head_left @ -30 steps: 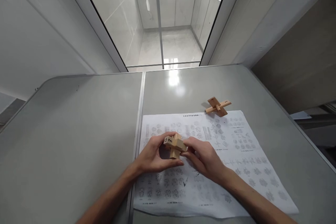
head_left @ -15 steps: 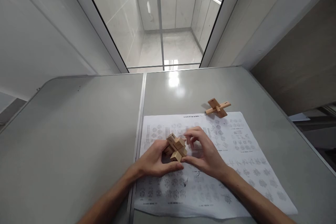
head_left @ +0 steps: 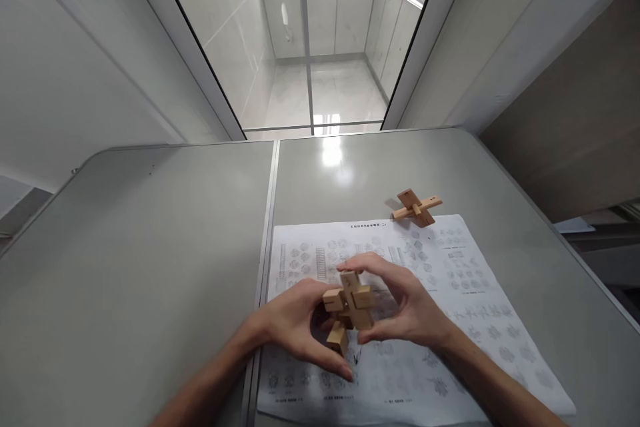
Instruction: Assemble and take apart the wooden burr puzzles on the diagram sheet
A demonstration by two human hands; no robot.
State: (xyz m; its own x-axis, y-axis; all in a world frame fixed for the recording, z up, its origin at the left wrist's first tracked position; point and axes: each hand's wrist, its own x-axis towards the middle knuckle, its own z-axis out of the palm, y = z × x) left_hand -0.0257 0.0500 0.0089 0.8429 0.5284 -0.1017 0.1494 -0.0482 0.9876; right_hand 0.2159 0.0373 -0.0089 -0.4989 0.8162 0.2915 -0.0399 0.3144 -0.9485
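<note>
A pale wooden interlocking puzzle (head_left: pixel 357 307) of several notched blocks is between my two hands, above a printed sheet (head_left: pixel 500 360). My right hand (head_left: pixel 400 293) pinches it, fingertips at its top end and thumb at the lower right. Curled behind its left side are the fingers of my left hand (head_left: pixel 295 320), partly hidden, while the left thumb stretches out below. One block (head_left: pixel 338 339) sticks out at the bottom, near that thumb; whether it is still joined to the rest I cannot tell.
A second wooden puzzle (head_left: pixel 417 208) of crossed pieces rests at the sheet's far edge. Under everything is a grey folding table (head_left: pixel 200 227) with a metal seam (head_left: pixel 270 193). A glass door (head_left: pixel 307 47) stands beyond it.
The puzzle has turned and shifted slightly right and nearer. My right hand has closed on it from above and below. My left thumb has moved down, away from the main body.
</note>
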